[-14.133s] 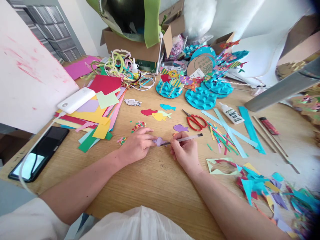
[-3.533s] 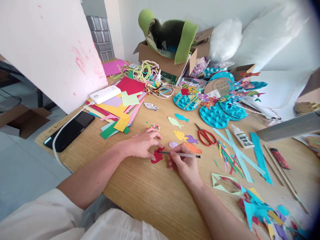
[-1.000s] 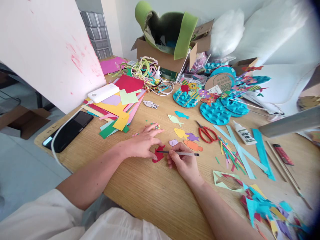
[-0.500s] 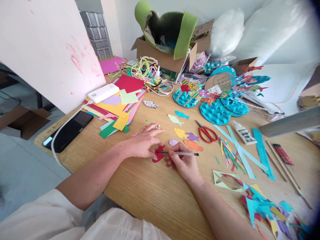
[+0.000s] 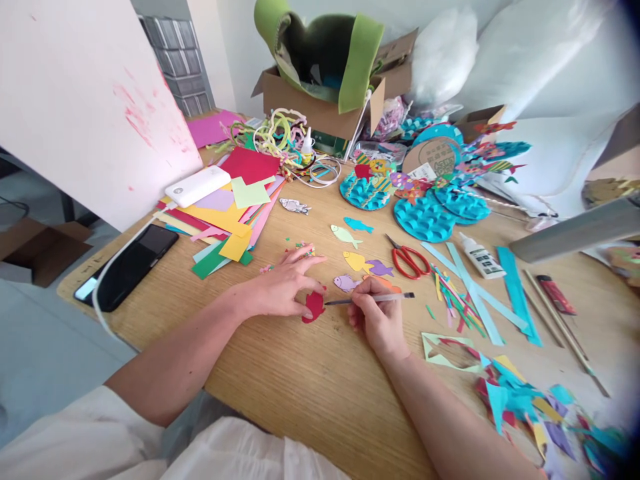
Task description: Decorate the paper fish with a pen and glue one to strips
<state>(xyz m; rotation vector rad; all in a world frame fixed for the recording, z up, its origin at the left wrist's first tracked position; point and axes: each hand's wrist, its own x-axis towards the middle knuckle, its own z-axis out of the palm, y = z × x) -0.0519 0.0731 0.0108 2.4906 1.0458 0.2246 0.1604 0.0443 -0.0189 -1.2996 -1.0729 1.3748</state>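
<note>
A red paper fish [image 5: 315,306] lies flat on the wooden table [image 5: 300,373]. My left hand [image 5: 283,288] is spread beside it, with thumb and forefinger on its left and upper edges. Between the fingers of my right hand [image 5: 376,313] is a thin pen [image 5: 393,297], its tip just right of the red fish. Paper fish lie beyond: lilac [image 5: 344,283], yellow [image 5: 356,261], purple [image 5: 381,268], pale green [image 5: 345,236] and blue [image 5: 359,225]. An orange one is partly hidden behind my right hand.
Red-handled scissors [image 5: 411,261], a glue bottle [image 5: 483,256] and paper strips [image 5: 517,293] are at the right, with scraps [image 5: 530,407] nearer. Coloured paper [image 5: 215,217], a power bank [image 5: 197,187] and a phone [image 5: 135,267] lie left. Blue textured discs [image 5: 425,217] stand behind.
My right hand has drawn the pen tip off the red fish to its right, uncovering more of the lilac fish. My left hand stays at the red fish. The view has shifted slightly.
</note>
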